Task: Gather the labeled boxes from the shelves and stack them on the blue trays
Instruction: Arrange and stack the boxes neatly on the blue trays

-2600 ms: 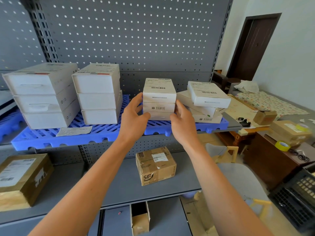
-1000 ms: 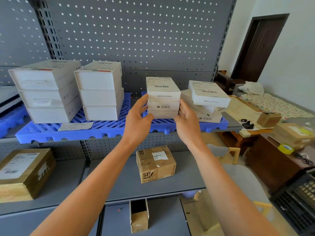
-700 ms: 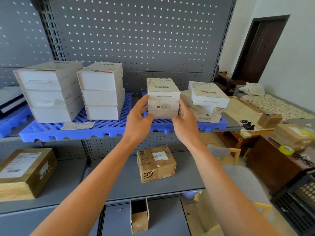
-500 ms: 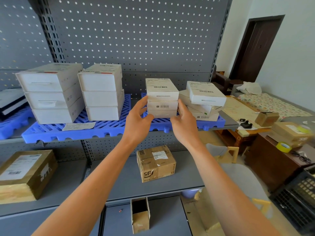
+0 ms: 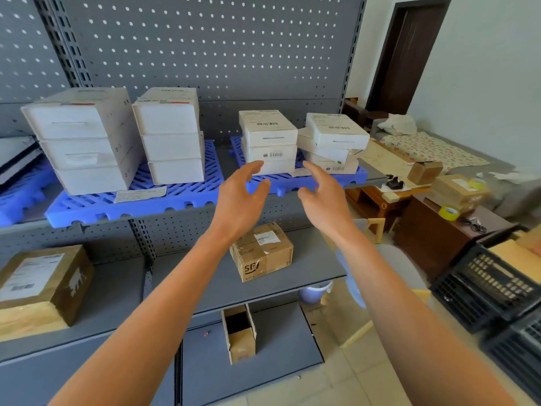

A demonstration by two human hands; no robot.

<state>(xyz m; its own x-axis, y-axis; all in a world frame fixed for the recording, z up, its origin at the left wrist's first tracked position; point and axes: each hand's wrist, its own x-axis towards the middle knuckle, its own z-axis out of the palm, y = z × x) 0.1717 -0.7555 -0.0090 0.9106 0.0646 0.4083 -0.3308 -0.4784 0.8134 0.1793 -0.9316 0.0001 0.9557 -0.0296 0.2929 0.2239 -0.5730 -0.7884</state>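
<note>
**Hands off the centre stack**

Released! Left hand (image 5: 240, 200) and right hand (image 5: 323, 197) pulled back from the three-box stack (image 5: 268, 142), where half a second ago both were pressed against its sides. Grip now wide on both sides, fingers spread and relaxed, holding nothing, hovering just in front of the shelf edge. Stack left standing upright on the right blue tray (image 5: 292, 186), labels and barcodes facing up and forward, edges fairly well lined up. Right beside it, a looser pile (image 5: 333, 142), top box skewed over the ones beneath. Over on the left blue tray (image 5: 131, 203), two taller stacks of larger white boxes (image 5: 85, 139) and (image 5: 171, 136), plus a paper slip (image 5: 140, 194) lying on the tray front.

Looks like the squaring-up of this stack finished, placement done. Still waiting one shelf down: a brown SF carton (image 5: 261, 252) directly below the hands, and a bigger labelled carton (image 5: 41, 282) far left. Probably next in line, with the SF carton the nearer reach.
</note>
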